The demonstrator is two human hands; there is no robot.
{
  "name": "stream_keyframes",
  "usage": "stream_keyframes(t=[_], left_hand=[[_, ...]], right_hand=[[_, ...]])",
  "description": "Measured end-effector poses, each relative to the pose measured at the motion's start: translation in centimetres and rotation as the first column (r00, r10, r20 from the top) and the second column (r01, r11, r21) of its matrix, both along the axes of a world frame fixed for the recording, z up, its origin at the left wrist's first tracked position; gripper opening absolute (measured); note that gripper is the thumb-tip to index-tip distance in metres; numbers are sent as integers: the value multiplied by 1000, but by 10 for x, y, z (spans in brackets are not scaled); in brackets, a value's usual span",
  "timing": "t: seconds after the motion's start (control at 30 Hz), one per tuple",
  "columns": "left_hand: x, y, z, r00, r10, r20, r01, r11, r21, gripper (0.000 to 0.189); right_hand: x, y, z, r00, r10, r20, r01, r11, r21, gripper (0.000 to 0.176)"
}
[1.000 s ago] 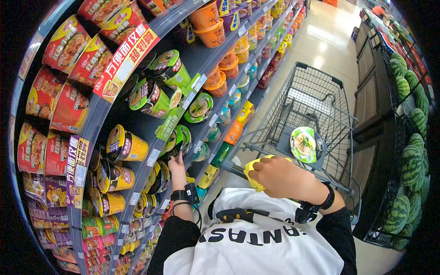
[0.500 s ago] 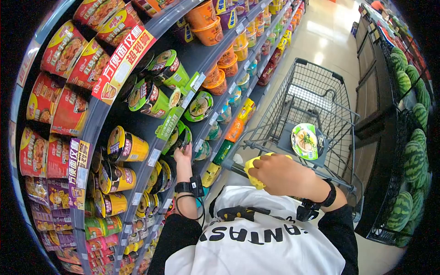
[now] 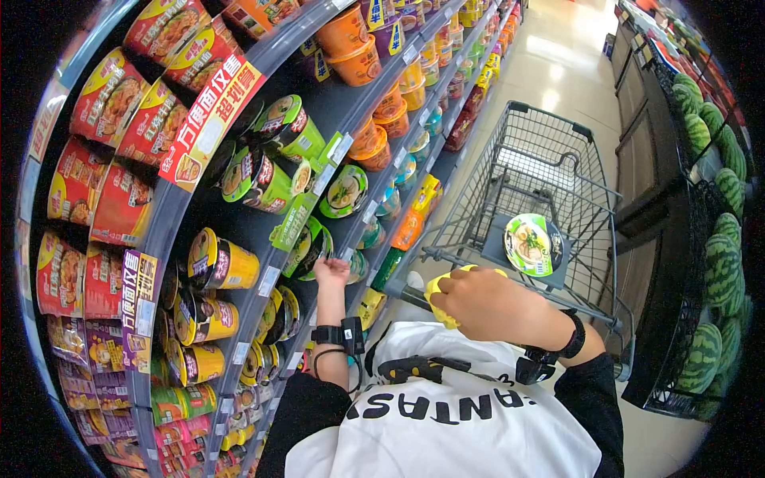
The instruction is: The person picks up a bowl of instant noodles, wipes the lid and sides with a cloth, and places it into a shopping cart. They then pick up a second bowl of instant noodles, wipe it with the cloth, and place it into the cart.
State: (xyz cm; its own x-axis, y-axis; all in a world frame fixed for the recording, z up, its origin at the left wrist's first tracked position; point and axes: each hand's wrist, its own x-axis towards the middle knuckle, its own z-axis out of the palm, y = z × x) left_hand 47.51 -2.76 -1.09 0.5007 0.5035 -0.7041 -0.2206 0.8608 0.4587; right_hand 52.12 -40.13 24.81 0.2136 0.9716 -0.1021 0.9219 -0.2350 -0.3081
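Observation:
My left hand is beside the lower shelf edge, its fingers loosely curled and partly foreshortened, with nothing visible in them. Just beyond it, a green-and-black instant noodle bowl leans on its side on the shelf. Another green-lidded noodle bowl sits farther along. My right hand is closed over a bright yellow, soft-looking item at the cart handle; its kind is mostly hidden by the hand. In front of that hand, a green-and-white noodle bowl rests on the cart's grey seat panel.
The wire shopping cart stands ahead of me. Shelves of red noodle buckets, yellow noodle cups and orange tubs line the left. On the right, watermelons lie along a dark display stand.
My left hand has drawn back from the green-and-black noodle bowl, toward me and slightly right. The bowl stays on the shelf. My right hand keeps its hold on the yellow item.

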Motion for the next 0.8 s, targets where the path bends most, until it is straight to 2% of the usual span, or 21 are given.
stream_keyframes(t=[0.03, 0.07, 0.1, 0.13, 0.27, 0.33, 0.43, 0.5, 0.53, 0.6, 0.63, 0.7, 0.73, 0.77, 0.8], left_hand=[[4, -11, 14, 994, -102, 37, 102, 995, 5, 20], [14, -25, 38, 947, -299, 115, 291, 953, 84, 20], [26, -40, 69, 857, -485, 173, 458, 872, 175, 19], [37, -56, 100, 797, -578, 178, 532, 810, 246, 17], [75, -126, 207, 575, -806, 141, 688, 570, 449, 10], [102, -153, 216, 425, -895, 139, 733, 430, 527, 9], [153, -195, 180, 161, -987, 6, 775, 130, 619, 14], [174, -231, 149, 38, -986, -162, 863, -50, 503, 17], [183, -246, 129, -24, -964, -266, 877, -148, 458, 18], [207, -265, 59, -152, -889, -432, 861, -333, 385, 24], [222, -269, 14, -212, -842, -496, 832, -422, 361, 29], [231, -282, -38, -229, -680, -697, 793, -545, 271, 34], [220, -293, -35, -180, -617, -766, 799, -546, 252, 37], [214, -301, -29, -215, -560, -800, 759, -611, 223, 30], [210, -306, -42, -192, -627, -755, 796, -550, 255, 31]], right_hand=[[-1, -1, 2, 1000, 1, 2, -1, 1000, -5, 28], [-2, -1, 4, 1000, 4, 3, -4, 1000, -11, 27], [-3, -2, 5, 1000, 9, 3, -9, 1000, -16, 27], [-5, -2, 7, 1000, 23, 0, -23, 1000, -16, 27], [-11, -4, 11, 997, 77, -23, -77, 997, -9, 25], [-13, -5, 11, 996, 88, -27, -89, 996, -14, 24], [-17, -5, 12, 995, 92, -23, -93, 995, -40, 23], [-18, -6, 15, 996, 90, -24, -91, 994, -54, 23], [-19, -9, 13, 996, 86, -11, -85, 996, 23, 20], [-22, -13, 5, 997, 70, 20, -72, 982, 177, 16], [-22, -15, 3, 998, 57, 20, -60, 982, 176, 15], [-24, -18, 2, 999, 38, 16, -40, 984, 176, 15], [-24, -20, 2, 998, 30, 51, -38, 985, 168, 14], [-23, -22, 6, 999, 31, 34, -35, 992, 120, 18], [-22, -23, 11, 999, 32, 17, -33, 997, 73, 22]])
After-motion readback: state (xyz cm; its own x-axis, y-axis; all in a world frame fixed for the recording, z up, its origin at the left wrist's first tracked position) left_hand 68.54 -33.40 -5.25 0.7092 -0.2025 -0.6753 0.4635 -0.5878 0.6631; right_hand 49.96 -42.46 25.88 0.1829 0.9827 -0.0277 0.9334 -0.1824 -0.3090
